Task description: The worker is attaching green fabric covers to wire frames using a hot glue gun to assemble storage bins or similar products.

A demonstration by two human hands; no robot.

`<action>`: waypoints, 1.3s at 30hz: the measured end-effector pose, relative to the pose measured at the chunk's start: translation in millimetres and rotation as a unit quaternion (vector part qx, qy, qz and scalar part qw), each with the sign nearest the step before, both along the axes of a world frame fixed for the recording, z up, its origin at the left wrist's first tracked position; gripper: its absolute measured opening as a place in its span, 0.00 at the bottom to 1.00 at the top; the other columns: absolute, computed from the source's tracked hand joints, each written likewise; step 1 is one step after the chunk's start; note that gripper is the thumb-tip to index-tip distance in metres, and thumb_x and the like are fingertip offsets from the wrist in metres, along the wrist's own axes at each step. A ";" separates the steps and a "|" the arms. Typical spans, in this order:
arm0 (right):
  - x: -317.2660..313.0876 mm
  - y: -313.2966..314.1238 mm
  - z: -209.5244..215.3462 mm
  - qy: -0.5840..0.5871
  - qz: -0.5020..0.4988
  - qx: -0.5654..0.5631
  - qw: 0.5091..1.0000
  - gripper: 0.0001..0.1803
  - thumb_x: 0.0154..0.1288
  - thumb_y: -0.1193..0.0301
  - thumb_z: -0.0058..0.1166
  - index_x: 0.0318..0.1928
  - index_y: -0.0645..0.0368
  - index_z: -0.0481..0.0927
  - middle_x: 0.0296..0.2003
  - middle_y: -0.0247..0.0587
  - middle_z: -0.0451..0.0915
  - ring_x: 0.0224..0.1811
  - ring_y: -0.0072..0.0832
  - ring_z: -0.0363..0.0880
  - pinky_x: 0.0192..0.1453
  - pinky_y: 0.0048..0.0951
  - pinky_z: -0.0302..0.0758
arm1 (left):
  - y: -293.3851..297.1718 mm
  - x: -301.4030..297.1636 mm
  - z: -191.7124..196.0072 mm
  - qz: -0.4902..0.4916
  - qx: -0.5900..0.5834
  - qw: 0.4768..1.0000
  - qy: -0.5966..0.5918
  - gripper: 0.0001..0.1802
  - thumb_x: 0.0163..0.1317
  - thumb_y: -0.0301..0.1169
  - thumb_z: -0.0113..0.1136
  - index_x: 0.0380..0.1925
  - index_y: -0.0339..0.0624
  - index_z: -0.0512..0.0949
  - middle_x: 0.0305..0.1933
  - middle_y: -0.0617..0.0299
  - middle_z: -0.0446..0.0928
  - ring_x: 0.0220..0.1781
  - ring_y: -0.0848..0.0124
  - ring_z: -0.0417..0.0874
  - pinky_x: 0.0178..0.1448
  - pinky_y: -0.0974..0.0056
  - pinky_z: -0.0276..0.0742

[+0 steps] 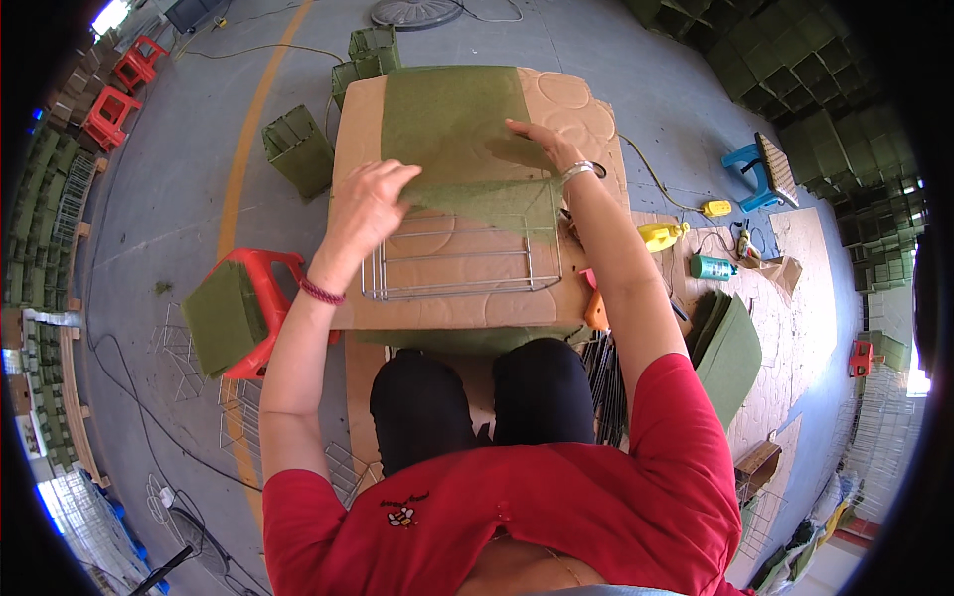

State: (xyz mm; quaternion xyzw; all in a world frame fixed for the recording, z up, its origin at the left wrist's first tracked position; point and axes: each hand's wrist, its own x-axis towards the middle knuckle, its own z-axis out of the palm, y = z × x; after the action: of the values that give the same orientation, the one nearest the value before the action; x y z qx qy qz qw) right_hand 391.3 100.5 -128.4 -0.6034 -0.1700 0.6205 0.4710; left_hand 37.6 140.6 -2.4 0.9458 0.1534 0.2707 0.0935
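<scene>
At the bottom edge sits a person in a red shirt (517,517) and black trousers (482,397), knees against a board (566,109) of quilted tan cardboard that serves as a work surface. Both forearms reach forward over it.

On the near half of the board lies a wire frame (462,263), a grid of thin metal rods, flat and square to the person. A sheet of green felt (452,124) covers the far half of the board and overlaps the frame's far edge, where a folded flap of it drapes over the rods.

The left hand (370,199), with a red band at the wrist, has its fingers curled and pinching the felt's left edge just where the felt meets the frame. The right hand (542,144), with a metal bangle at the wrist, lies further out on the felt, fingers spread flat and pressing the sheet down near its right side; it grips nothing.

To the left, a red stool (260,288) stands beside the board with a stack of green felt pieces (221,318) on it. To the right, near the elbow, more felt sheets (730,353) lean on a plywood floor panel, with a yellow bottle (661,235) and a teal can (714,266) beyond them.

Further off, felt-lined baskets (298,149) stand at the board's far left corner, and a blue stool (760,174) sits to the far right.
</scene>
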 end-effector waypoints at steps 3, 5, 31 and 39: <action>-5.0 -40.3 13.3 0.044 -0.076 -0.027 0.996 0.30 0.66 0.48 0.58 0.58 0.57 0.76 0.55 0.39 0.80 0.54 0.32 0.80 0.55 0.37 0.78 | 19.1 -17.0 -14.0 0.046 -0.124 0.988 0.080 0.15 0.52 0.21 0.64 0.42 0.38 0.84 0.41 0.55 0.82 0.44 0.54 0.83 0.51 0.56 0.79; -14.2 -69.4 30.3 0.031 -0.012 0.000 0.999 0.30 0.65 0.49 0.60 0.58 0.56 0.75 0.55 0.39 0.80 0.56 0.32 0.79 0.53 0.38 0.78 | 32.2 -22.5 -23.0 0.059 -0.106 0.987 0.103 0.13 0.54 0.22 0.63 0.42 0.39 0.84 0.41 0.54 0.83 0.44 0.54 0.83 0.50 0.56 0.78; -108.5 -160.7 46.2 -0.060 -0.171 0.146 0.972 0.21 0.72 0.49 0.50 0.44 0.56 0.77 0.28 0.27 0.73 0.25 0.20 0.71 0.35 0.23 0.72 | -20.1 -66.2 -37.1 0.024 0.043 0.997 -0.051 0.20 0.50 0.14 0.56 0.41 0.46 0.86 0.58 0.54 0.77 0.65 0.58 0.74 0.68 0.58 0.72; -199.4 -217.9 25.6 -0.076 -0.301 0.238 0.920 0.23 0.78 0.58 0.44 0.60 0.63 0.71 0.44 0.46 0.84 0.44 0.28 0.83 0.46 0.27 0.79 | -29.4 -56.7 -52.0 0.038 -0.086 0.992 -0.082 0.22 0.52 0.15 0.59 0.47 0.45 0.85 0.58 0.55 0.79 0.65 0.57 0.75 0.68 0.58 0.72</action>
State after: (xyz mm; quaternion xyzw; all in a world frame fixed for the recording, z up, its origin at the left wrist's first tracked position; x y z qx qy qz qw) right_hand 191.9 -117.5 -102.7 -0.5415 -0.1584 0.3427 0.7511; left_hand -19.1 111.2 -54.4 0.9021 0.2042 0.3367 0.1766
